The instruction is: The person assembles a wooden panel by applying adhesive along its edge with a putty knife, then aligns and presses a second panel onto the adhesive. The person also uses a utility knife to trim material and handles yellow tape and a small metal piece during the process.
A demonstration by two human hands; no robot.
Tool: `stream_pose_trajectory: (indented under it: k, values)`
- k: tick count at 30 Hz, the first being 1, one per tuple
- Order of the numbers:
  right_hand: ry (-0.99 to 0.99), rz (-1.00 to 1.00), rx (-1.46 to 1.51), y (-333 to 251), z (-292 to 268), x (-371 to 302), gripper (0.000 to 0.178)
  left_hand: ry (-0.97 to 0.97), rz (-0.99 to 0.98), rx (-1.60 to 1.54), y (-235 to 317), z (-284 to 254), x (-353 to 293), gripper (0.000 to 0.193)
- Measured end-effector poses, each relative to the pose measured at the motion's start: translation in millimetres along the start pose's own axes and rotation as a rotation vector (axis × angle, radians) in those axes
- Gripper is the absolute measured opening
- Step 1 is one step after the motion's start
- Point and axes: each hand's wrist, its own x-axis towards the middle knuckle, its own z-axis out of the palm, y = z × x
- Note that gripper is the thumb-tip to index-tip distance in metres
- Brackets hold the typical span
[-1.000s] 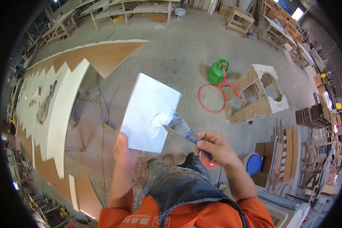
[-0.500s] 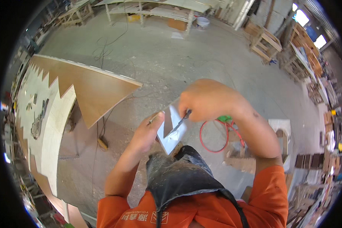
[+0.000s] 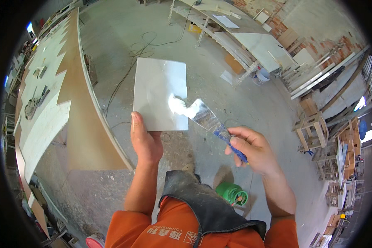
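My left hand (image 3: 146, 140) grips the lower edge of a flat, whitish rectangular board (image 3: 152, 89), with the thumb on its face and the other fingers behind. A dab of white paste (image 3: 178, 106) lies near the board's right edge and runs onto the tip of a putty knife (image 3: 205, 117). That knife has a wide metal blade and a blue handle, which my right hand (image 3: 254, 151) pinches between thumb and fingers. Board and blade are both held up in front of me, above the floor.
To the left stands a long worktable carrying a brown panel with a zigzag edge (image 3: 80, 124) and hand tools (image 3: 36, 101). A green gas cylinder (image 3: 229, 193) stands by my apron. Cables (image 3: 142, 51) trail over the floor. Farther off are a bench (image 3: 246, 36), a white bucket (image 3: 261, 76) and wooden stools (image 3: 312, 128).
The board has turned from a steep tilt to face me. My right hand has drawn back to the right with the putty knife, and the head view has swung round.
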Motion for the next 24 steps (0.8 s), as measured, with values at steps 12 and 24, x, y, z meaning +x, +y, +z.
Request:
stream_pose_trajectory:
  k: [12,24]
  values:
    - [-0.344,0.065,0.097,-29,-167,249,0.035,0.055,0.111,0.246,-109,94,119,0.057]
    - [-0.479,-1.038,-0.327,-59,-151,502,0.030,0.520,0.186,-0.293,-116,141,269,0.054]
